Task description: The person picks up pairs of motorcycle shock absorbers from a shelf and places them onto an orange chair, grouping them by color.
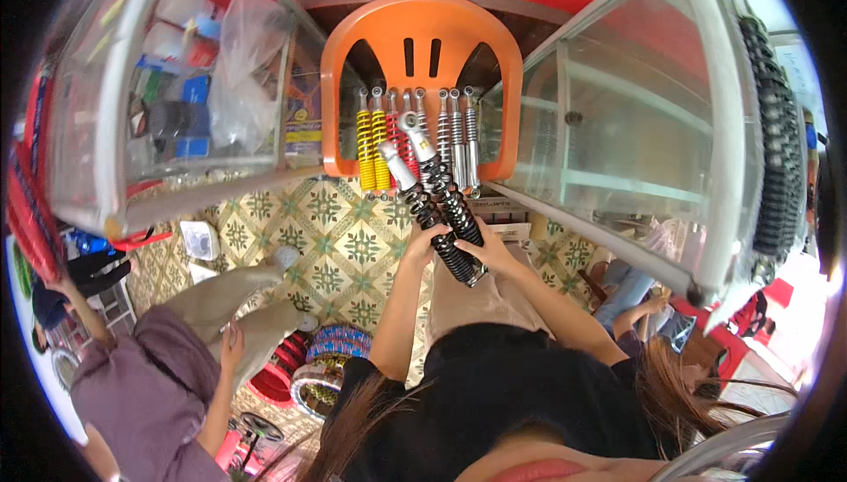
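My left hand (pixel 427 242) is closed around the lower coil of a black shock absorber (pixel 421 207) with a silver top. A second black shock absorber (pixel 445 178), tilted alongside it, is gripped by my right hand (pixel 488 249). Both are held close together over my lap, upper eyes pointing away from me. Beyond them, an orange plastic chair (pixel 421 12) bears a row of shock absorbers: yellow-spring ones (pixel 364 144) at the left, red-spring ones (pixel 392 118) partly hidden behind the black pair, and silver ones (pixel 456 131) at the right.
Glass display cases stand left (pixel 119 111) and right (pixel 662 111); the left holds boxes and a plastic bag (pixel 245 72). A co-worker in purple (pixel 145 389) is at the left, near coloured rims (pixel 331 363). Another person (pixel 625 303) sits at the right. Boxes (pixel 496 217) lie below the chair.
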